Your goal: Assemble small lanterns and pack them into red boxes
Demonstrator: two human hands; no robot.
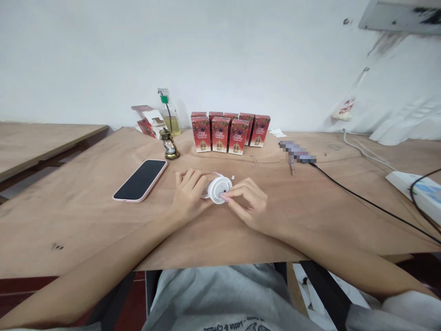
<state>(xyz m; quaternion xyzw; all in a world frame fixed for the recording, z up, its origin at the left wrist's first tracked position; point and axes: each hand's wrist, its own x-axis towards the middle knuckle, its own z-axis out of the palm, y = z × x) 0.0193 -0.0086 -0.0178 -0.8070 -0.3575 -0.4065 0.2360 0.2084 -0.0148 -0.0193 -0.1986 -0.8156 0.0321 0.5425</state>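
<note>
My left hand is closed around a small white lantern-like object, tipped so its round base faces me. A dark spot shows in the base's recess. Against that spot, the fingertips of my right hand are pinched together. Whatever they may hold is too small to name. Just beyond lies a tiny white piece on the table. A bronze-coloured mini lantern stands upright farther left, behind a phone with a pink case.
Several red Christmas boxes stand near the wall, with thin metal wires before them. An opened box and a bottle of yellow liquid are back left. A pixelated tool with a black cable lies right, near a power strip.
</note>
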